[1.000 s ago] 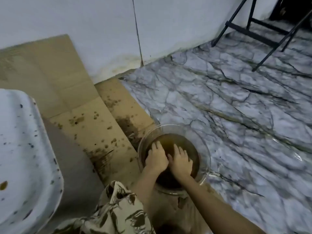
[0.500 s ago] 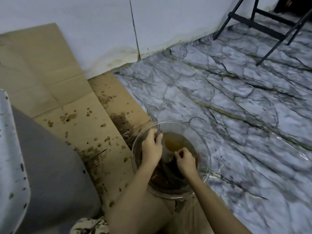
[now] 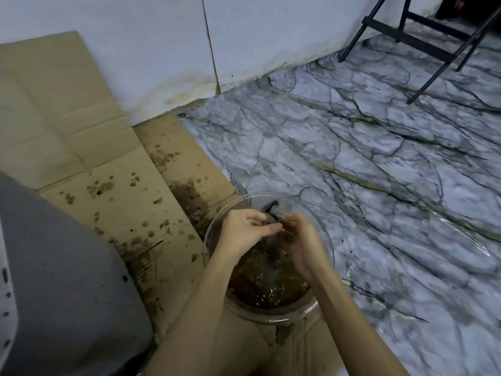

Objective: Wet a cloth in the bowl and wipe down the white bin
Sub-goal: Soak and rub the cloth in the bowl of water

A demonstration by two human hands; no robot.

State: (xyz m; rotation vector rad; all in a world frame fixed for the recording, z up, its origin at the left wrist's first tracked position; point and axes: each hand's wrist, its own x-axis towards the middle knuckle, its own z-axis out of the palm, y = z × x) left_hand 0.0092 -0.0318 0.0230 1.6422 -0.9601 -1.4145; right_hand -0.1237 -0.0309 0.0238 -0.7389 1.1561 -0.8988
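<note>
A clear glass bowl (image 3: 324,299) of murky brown water stands on the floor at the edge of the cardboard. Over it, my left hand (image 3: 245,234) and my right hand (image 3: 302,244) both grip a dark wet cloth (image 3: 271,213). The cloth is bunched between them, one end sticking up and another hanging toward the water. The white bin (image 3: 3,308) shows only as a speckled sliver at the far left edge, with its grey side (image 3: 67,280) beside it.
Flattened cardboard (image 3: 89,147) with brown splashes covers the floor on the left and leans against the white wall. Marble-patterned floor (image 3: 366,172) spreads to the right. Black metal legs (image 3: 423,44) stand at the back right.
My hands were pressed down in the bowl's water. They have lifted the dark cloth out and now hold it bunched above the water. The view has shifted right, leaving less of the bin visible.
</note>
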